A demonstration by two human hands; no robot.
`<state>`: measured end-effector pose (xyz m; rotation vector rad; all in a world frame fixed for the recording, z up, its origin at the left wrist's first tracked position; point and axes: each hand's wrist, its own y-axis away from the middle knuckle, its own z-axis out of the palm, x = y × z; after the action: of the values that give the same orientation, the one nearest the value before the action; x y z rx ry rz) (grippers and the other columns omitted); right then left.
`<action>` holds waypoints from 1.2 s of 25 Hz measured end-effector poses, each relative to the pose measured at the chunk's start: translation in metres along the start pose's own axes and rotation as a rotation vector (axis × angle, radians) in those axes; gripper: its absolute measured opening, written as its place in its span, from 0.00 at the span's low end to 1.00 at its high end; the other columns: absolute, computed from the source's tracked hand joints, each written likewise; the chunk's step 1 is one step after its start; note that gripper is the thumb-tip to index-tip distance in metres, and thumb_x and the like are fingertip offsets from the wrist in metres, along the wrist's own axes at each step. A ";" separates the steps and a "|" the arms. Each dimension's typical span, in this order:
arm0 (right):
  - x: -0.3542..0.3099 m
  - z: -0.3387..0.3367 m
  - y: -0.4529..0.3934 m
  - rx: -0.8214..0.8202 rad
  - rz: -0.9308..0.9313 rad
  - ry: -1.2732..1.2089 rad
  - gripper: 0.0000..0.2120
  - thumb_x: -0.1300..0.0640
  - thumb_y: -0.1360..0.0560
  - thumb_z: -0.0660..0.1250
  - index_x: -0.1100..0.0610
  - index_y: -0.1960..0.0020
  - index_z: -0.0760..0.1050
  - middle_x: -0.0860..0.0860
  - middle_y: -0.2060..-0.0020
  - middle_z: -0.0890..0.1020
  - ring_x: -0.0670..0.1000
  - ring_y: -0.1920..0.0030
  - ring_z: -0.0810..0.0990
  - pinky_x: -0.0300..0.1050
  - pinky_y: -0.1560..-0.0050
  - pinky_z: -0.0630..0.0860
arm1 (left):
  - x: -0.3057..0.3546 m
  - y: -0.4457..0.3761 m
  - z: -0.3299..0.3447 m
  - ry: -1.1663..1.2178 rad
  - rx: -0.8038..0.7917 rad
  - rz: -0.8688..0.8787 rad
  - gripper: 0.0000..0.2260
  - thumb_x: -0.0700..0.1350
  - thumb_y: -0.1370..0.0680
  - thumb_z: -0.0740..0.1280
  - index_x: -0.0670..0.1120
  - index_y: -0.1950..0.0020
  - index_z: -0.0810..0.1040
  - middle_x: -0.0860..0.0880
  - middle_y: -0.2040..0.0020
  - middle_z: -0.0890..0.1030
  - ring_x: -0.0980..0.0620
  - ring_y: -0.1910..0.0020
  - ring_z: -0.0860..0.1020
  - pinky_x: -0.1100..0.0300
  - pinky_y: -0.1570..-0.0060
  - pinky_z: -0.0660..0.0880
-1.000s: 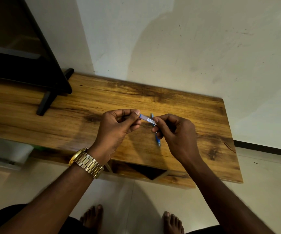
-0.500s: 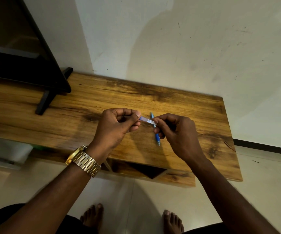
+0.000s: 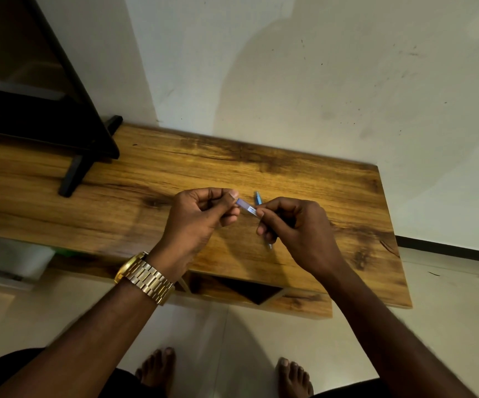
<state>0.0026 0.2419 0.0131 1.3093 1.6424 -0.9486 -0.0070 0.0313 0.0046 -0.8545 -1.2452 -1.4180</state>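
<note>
The wooden table spreads beneath and beyond both hands, its near edge below the wrists. Far off to the left of the left hand stands the dark foot of a screen stand. A gold watch sits on the left wrist.

The right hand is level with the left, and the two are close but not touching. A blue pen shows just beyond the right hand's fingertips and again below its curled fingers. Whether it lies on the table or is tucked in that hand cannot be told.

Between the hands is a small pale strip. The left hand pinches one end under the thumb tip, and the right hand pinches the other between thumb and forefinger, the remaining fingers of both curled in. Its long axis runs from hand to hand, dipping slightly toward the right. Each hand is equally near, so a pull apart or a twist would likely act straight along that line.
</note>
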 end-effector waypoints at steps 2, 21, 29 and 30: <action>-0.001 0.004 0.002 0.040 -0.024 0.042 0.05 0.57 0.16 0.72 0.53 0.45 0.87 0.47 0.62 0.90 0.46 0.66 0.87 0.44 0.62 0.85 | 0.000 0.001 0.002 0.032 0.019 -0.007 0.08 0.46 0.23 0.78 0.44 0.47 0.89 0.46 0.57 0.91 0.57 0.59 0.88 0.66 0.58 0.84; -0.006 0.014 0.003 0.121 0.097 -0.208 0.04 0.58 0.17 0.74 0.55 0.44 0.88 0.51 0.59 0.91 0.47 0.61 0.88 0.40 0.57 0.84 | 0.002 0.001 0.006 0.199 0.030 0.075 0.10 0.47 0.29 0.79 0.47 0.49 0.90 0.46 0.53 0.92 0.56 0.56 0.90 0.67 0.56 0.84; -0.007 0.010 0.004 0.174 0.070 -0.194 0.05 0.57 0.18 0.75 0.56 0.45 0.88 0.52 0.60 0.90 0.48 0.63 0.87 0.41 0.58 0.85 | 0.002 -0.002 -0.001 0.010 -0.054 0.166 0.08 0.45 0.24 0.79 0.49 0.46 0.90 0.44 0.51 0.92 0.51 0.52 0.91 0.65 0.53 0.85; -0.006 0.009 0.004 0.182 0.073 -0.181 0.05 0.57 0.18 0.75 0.56 0.45 0.88 0.51 0.60 0.90 0.47 0.63 0.87 0.41 0.58 0.84 | 0.001 -0.002 -0.003 -0.068 -0.062 0.202 0.07 0.44 0.23 0.79 0.48 0.46 0.90 0.45 0.51 0.92 0.50 0.52 0.91 0.64 0.53 0.85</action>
<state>0.0082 0.2324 0.0148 1.3512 1.3873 -1.1587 -0.0091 0.0279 0.0046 -1.0484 -1.1359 -1.2802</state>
